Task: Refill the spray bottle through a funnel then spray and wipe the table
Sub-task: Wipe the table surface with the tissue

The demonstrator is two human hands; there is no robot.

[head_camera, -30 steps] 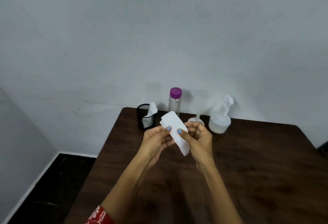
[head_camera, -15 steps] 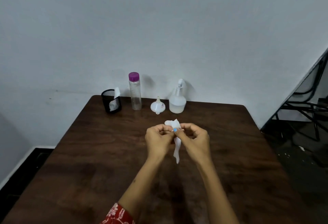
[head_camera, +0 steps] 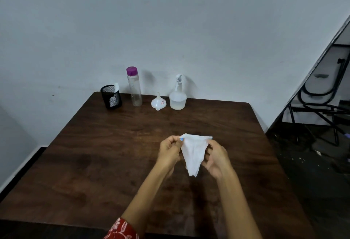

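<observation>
Tissue (head_camera: 193,154) hangs above the middle of the table (head_camera: 94,163), pinched at its top corners by the left hand (head_camera: 169,152) and the right hand (head_camera: 216,158). The spray bottle (head_camera: 178,96) and the funnel (head_camera: 158,103) stand apart at the far edge.

Dim, even light; soft shadows on the wall (head_camera: 170,30); wide-angle bending at edges.

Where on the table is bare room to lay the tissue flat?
Bare wood lies between the back row and the hands, and along the table left side. The far edge is crowded: mesh cup, water bottle, funnel, spray bottle. Left hand and right hand hold the tissue.
</observation>
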